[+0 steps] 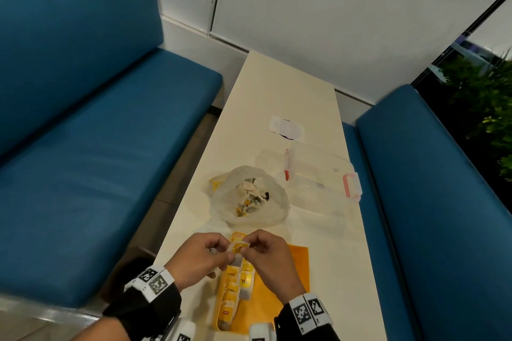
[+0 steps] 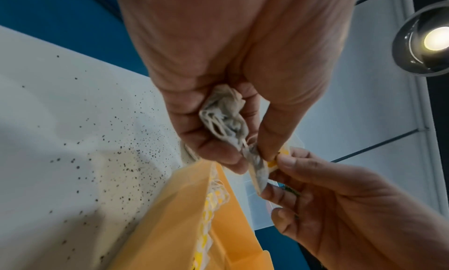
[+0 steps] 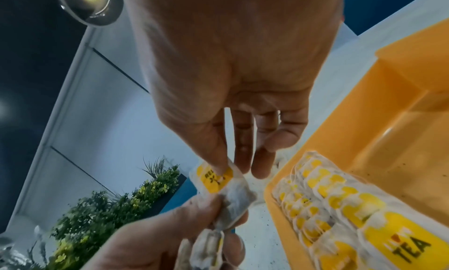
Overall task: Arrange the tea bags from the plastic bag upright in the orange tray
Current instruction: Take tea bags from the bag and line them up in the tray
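The job is partway through. Two rows of tea bags [image 1: 235,285] already stand on edge, yellow tags up, along the left side of the orange tray [image 1: 297,257], which sits at the near end of the table [image 1: 277,91]; in the right wrist view the rows [image 3: 335,197] fill only one side, and the rest of the tray's floor [image 3: 401,139] is bare plastic with a few dark specks of tea dust. So there is plenty of room left.

The plastic bag [image 1: 249,194] lies open in the middle of the table, just beyond the tray, and a good tangle of bags and tags is visible inside it, so a fair share remains to be moved.

Both hands meet just above the tray's far end. The left hand [image 1: 198,256] is clenched round a small bundle of tea bags [image 2: 223,116], strings looped among them. The right hand [image 1: 270,252] pinches the yellow tag of one tea bag [image 3: 218,180] between thumb and forefinger, its other fingers loose; it looks to be drawing that one out of the bundle, ready to be stood beside the rows

A clear lidded container [image 1: 321,174] rests near the table's right edge
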